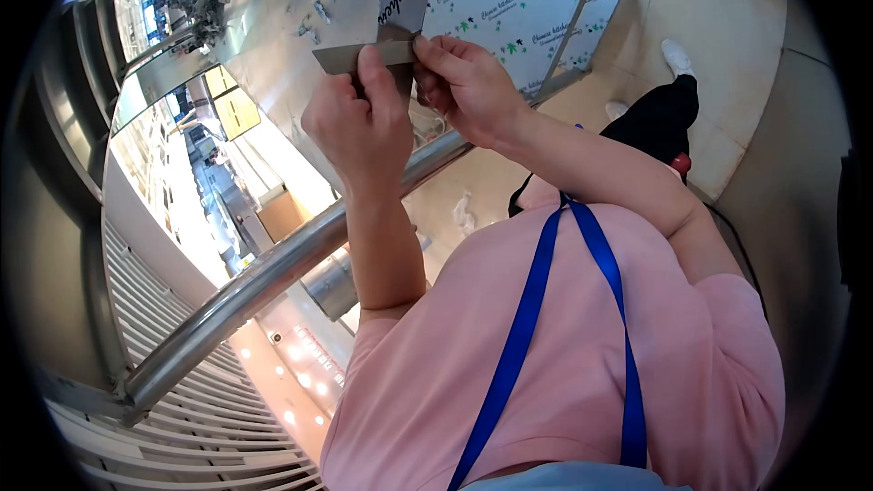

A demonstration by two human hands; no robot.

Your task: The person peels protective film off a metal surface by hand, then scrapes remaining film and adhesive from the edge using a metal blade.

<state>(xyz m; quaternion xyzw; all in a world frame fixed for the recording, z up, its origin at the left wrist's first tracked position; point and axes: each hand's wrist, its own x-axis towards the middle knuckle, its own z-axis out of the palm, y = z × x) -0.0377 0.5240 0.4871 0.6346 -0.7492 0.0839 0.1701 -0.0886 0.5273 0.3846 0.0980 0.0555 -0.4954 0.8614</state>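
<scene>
Fingers of the left hand [359,123] and right hand [468,86] grasp a flat metal strip [340,58], the right pinching its end, beyond a steel tube [273,265]. Just behind the strip is a film-covered panel [496,14] printed "Chinese kitchen"; whether it encloses a container cannot be determined. Grey scraps [321,9] dot the adjoining metal surface [259,18].

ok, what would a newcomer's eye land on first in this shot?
Probably the bright blue lanyard across the pink shirt, low in the middle. Next, the flat grey strip near the top centre, held between the left hand and right hand. Behind them at upper right, the sheet printed "Chinese kitchen" with green leaves also stands out.
</scene>
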